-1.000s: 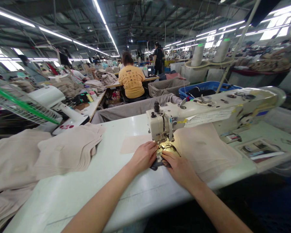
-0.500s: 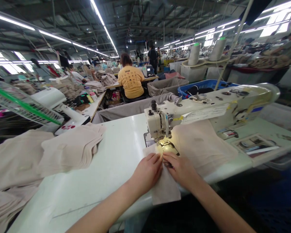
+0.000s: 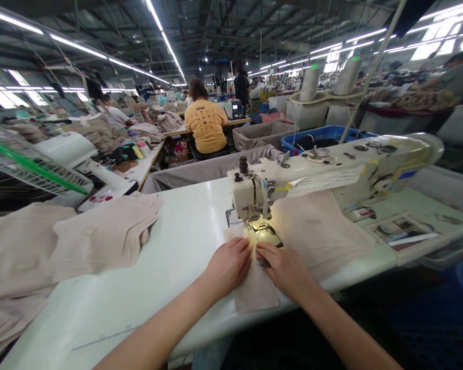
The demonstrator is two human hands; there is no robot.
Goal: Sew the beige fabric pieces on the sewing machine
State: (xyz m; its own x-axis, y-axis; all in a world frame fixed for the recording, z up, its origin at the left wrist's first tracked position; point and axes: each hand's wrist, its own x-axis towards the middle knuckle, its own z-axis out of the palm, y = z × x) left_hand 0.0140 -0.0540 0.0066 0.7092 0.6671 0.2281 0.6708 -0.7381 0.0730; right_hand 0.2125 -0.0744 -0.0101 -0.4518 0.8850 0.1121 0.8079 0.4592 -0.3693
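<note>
A narrow beige fabric piece (image 3: 255,294) lies under the sewing machine (image 3: 250,194), its near end reaching the table's front edge. My left hand (image 3: 230,263) has its fingers bunched together and closed on the fabric's left side, just before the presser foot. On the other side, my right hand (image 3: 284,267) pinches at the fabric's right edge. A small dark metallic thing (image 3: 263,261) shows beneath its fingers; its kind is unclear. Lamplight falls on the metal needle plate (image 3: 269,234). A wider beige fabric panel (image 3: 320,231) is spread right of the needle.
Stacked beige fabric pieces (image 3: 104,234) lie on the left of the pale table (image 3: 177,257). Behind them stands a white fan (image 3: 65,151) with a wire guard. A parts tray (image 3: 403,231) sits at right. Beyond the table are a blue basket (image 3: 293,144) and a seated person (image 3: 206,123).
The narrow fabric has slid a little forward under the machine, its near end now farther from me. My hands have stayed on it, their fingertips slightly farther apart.
</note>
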